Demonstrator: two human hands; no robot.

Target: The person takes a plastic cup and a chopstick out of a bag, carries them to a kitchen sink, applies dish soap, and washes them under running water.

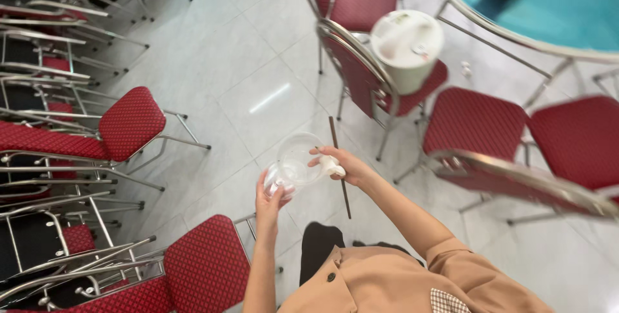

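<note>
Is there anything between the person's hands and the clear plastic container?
Nothing visible does. The left hand grips the clear plastic container from below, and the right hand touches its side while holding a thin dark stick.

Pale tiled floor (245,61) carries red chairs (132,123) with chrome legs all around. A white bucket (407,48) sits on one chair seat. A small white object (465,68) lies on the tiles.

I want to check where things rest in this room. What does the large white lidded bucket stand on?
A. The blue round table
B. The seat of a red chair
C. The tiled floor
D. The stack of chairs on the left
B: the white bucket sits on the seat of a red chair beside the blue table, clear of the floor.
</note>
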